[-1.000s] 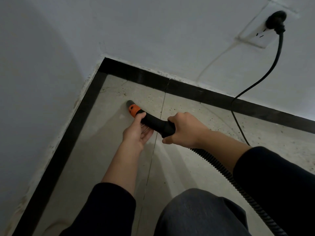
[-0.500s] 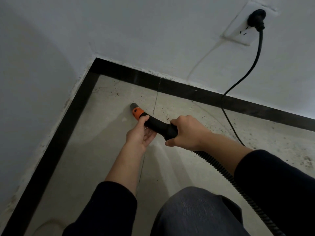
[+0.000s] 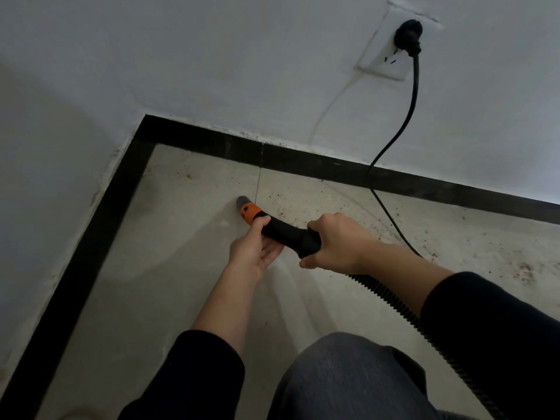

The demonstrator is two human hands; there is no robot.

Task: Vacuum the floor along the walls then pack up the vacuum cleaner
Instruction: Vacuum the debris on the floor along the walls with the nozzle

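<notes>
In the centre of the frame, the black handle of the vacuum lies low over the floor, pointing up-left toward the corner. Its orange collar and grey tip sit at or just above the tile. Whether the tip touches the tile cannot be told.

The left hand holds the handle just behind the collar, with the thumb on top and the fingers curled beneath. The tube partly hides the ends of those fingers. The right hand is wrapped round the rear of the handle. Its fingers go under and out of sight, so only the knuckles and thumb show.

From under the right hand the ribbed hose runs down-right alongside the right sleeve and is cut off at the lower edge.

At the upper right, a black plug sits in a white socket on the wall. Its cord hangs down, crosses the dark skirting and disappears behind the right forearm.

Dark specks litter the floor to the right of the handle and along the skirting, too small to identify. A knee in grey fabric fills the bottom centre, and the bottom edge cuts off the left sleeve. The light is dim, and the wall on the left lies in shadow.
</notes>
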